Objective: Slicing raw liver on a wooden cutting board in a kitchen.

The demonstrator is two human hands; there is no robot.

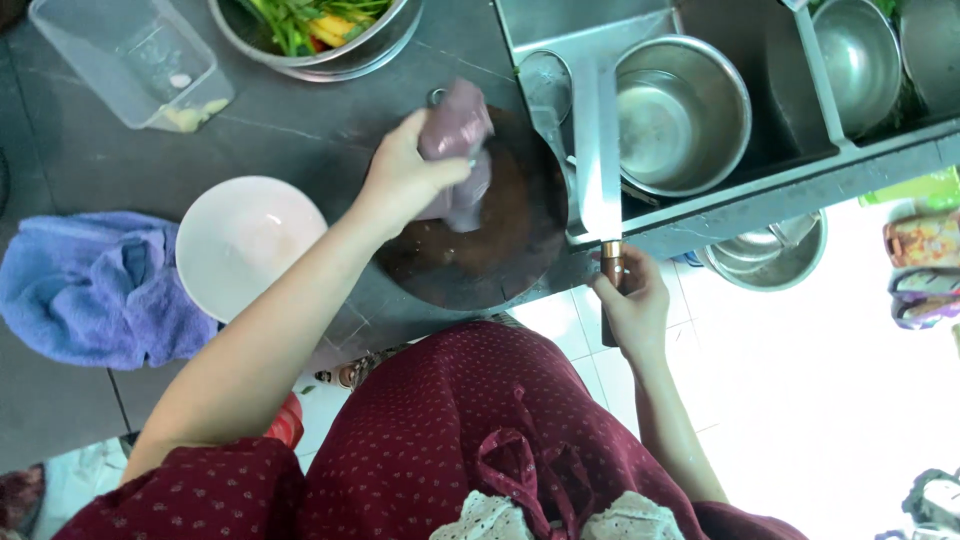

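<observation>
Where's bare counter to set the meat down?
Bare dark counter lies between the clear tub, white bowl and round board. Crowded: the sink side, full of steel pots. Left hand holds the meat; right hand grips the cleaver.

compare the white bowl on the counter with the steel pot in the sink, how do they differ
The round white bowl is pale, matte and shallow; the round steel pot is shiny grey metal and deeper. The white bowl sits on the dark counter beside a blue cloth; the steel pot sits in the sink. Both look empty.
</observation>
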